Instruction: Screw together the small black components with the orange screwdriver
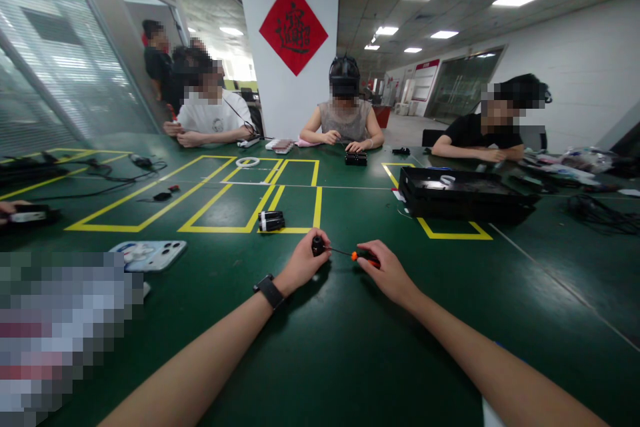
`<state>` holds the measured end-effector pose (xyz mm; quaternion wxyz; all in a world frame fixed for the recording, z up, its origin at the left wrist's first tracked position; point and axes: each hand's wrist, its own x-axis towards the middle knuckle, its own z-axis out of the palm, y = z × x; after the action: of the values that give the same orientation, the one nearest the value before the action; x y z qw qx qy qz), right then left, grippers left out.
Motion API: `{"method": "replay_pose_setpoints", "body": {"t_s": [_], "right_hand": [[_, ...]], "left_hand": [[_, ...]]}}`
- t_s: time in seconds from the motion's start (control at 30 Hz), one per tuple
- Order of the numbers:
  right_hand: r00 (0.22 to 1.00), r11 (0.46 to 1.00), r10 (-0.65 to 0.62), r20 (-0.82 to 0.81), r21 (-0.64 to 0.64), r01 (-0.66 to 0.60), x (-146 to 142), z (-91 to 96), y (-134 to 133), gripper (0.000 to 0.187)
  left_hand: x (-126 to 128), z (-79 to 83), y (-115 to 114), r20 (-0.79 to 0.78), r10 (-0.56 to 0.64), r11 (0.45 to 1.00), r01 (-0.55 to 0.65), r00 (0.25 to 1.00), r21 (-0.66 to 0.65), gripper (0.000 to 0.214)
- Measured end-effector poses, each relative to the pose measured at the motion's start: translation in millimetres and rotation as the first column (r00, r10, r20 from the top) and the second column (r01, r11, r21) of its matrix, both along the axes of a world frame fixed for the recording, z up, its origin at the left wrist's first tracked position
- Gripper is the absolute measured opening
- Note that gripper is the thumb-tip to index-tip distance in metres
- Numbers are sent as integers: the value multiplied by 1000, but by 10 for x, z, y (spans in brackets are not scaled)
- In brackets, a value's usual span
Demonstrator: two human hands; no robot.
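Gripping a screwdriver (363,257) by its orange-and-black handle, the right hand (389,268) is to the near left of the black tray (440,203), over the green worktop (350,360). The screwdriver's long axis runs nearly straight across the view, its thin shaft pointing left, away from the tray, toward a small black part (317,247). The left hand (303,261) pinches that part, which stands roughly upright, farther left of the tray; whether the tip touches it cannot be told. Two black cylinders (271,221) lie side by side left of the tray, well apart from it.
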<state>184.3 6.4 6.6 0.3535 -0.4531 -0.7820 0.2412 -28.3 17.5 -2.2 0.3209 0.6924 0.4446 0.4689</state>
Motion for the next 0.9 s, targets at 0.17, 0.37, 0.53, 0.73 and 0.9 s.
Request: {"method": "replay_pose_setpoints", "body": {"t_s": [0.17,0.37,0.53,0.73,0.9], "right_hand": [[1000,999,20,-4,27,-20,9,-13,13,14],[1000,1000,-14,-12,-14,14,25,-34,22,24],[998,999,51,41,8,-51,31,-20,45,25],[999,999,37,20,-35,-36,36,8,12,26],[997,998,53,63,-28,-52,51,4,59,27]], "left_hand": [[-2,-7,-3,9,-24,999,25,1000,-22,20],[-7,-11,-4,44,-58,998,59,997,-36,19],[0,-23,10,94,-95,994,100,991,-50,22],[6,7,-9,90,-85,996,88,992,-32,34],[-1,14,-5,34,-36,999,36,999,-12,19]]}}
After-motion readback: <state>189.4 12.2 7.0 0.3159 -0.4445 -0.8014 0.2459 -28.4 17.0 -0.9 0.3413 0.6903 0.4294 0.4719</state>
